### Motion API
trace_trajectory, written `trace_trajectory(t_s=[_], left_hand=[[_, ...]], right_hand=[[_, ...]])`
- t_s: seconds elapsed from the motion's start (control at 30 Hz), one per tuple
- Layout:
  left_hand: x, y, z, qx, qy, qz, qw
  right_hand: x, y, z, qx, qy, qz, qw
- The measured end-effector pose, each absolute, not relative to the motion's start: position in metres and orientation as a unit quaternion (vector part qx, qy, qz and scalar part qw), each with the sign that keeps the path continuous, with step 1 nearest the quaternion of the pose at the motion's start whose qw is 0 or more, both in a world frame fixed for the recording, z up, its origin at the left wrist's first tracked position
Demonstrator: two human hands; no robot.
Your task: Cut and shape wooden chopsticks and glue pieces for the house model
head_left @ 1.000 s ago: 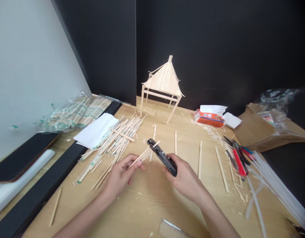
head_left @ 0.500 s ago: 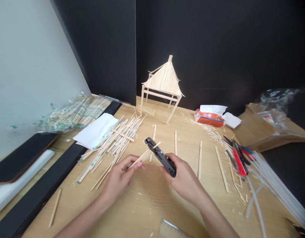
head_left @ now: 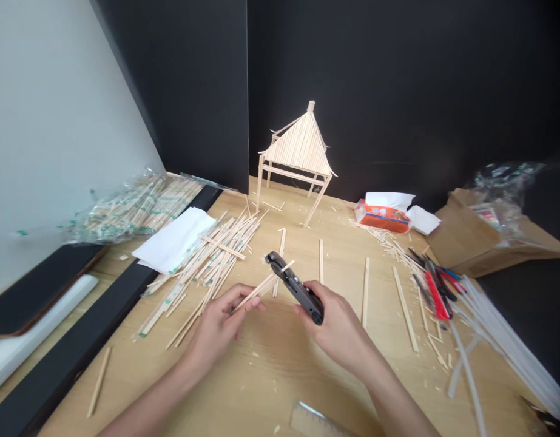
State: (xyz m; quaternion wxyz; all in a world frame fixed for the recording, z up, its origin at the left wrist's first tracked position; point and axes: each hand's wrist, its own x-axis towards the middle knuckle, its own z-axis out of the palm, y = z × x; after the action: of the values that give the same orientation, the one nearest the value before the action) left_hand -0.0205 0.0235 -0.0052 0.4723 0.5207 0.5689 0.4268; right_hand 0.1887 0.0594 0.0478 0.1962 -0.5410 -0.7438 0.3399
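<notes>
My left hand [head_left: 232, 312] is closed around a few thin wooden sticks [head_left: 260, 289], which slant up to the right. Their far ends reach the head of a dark cutting tool [head_left: 294, 286], and one tip shows past it. The tool's grip is wrapped by my right hand [head_left: 337, 318]; its handles look squeezed together, partly hidden by my fingers. Beyond both hands, a small pavilion model [head_left: 298, 149] made of sticks stands on four legs, with a steep slatted roof. Single sticks lie spaced apart on the wooden table [head_left: 261, 388], one of them [head_left: 366, 291] just beyond my right hand.
A loose stick pile [head_left: 220, 255] lies left beside white paper [head_left: 173, 240] and a bagged bundle [head_left: 129, 206]. At right are an orange tissue pack [head_left: 382, 216], red-handled pliers [head_left: 437, 295], white glue sticks [head_left: 511, 346] and a cardboard box [head_left: 466, 237]. A clear ruler [head_left: 316, 420] lies in front.
Both hands, the sticks and the cutting tool hold almost the same position. The whole view has shifted very slightly; nothing has been picked up or let go.
</notes>
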Motion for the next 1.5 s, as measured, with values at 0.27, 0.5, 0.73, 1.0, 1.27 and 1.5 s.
trace_trajectory(t_s=[0.27, 0.5, 0.73, 1.0, 1.27, 1.5], left_hand=[[-0.021, 0.024, -0.004, 0.524, 0.579, 0.417, 0.465], [-0.022, 0.024, -0.003, 0.527, 0.584, 0.411, 0.461], [-0.021, 0.024, -0.004, 0.520, 0.583, 0.418, 0.464], [-0.021, 0.024, -0.003, 0.520, 0.583, 0.420, 0.462], [-0.023, 0.028, 0.000, 0.463, 0.583, 0.459, 0.485], [-0.038, 0.040, -0.003, 0.439, 0.583, 0.508, 0.458]], right_hand=[[0.190, 0.060, 0.047, -0.547, -0.747, 0.325, 0.190], [0.192, 0.061, 0.047, -0.544, -0.755, 0.313, 0.190], [0.192, 0.060, 0.047, -0.542, -0.760, 0.303, 0.191], [0.193, 0.062, 0.047, -0.545, -0.761, 0.299, 0.185], [0.177, 0.080, 0.045, -0.530, -0.804, 0.219, 0.157], [0.150, 0.112, 0.043, -0.506, -0.839, 0.161, 0.116]])
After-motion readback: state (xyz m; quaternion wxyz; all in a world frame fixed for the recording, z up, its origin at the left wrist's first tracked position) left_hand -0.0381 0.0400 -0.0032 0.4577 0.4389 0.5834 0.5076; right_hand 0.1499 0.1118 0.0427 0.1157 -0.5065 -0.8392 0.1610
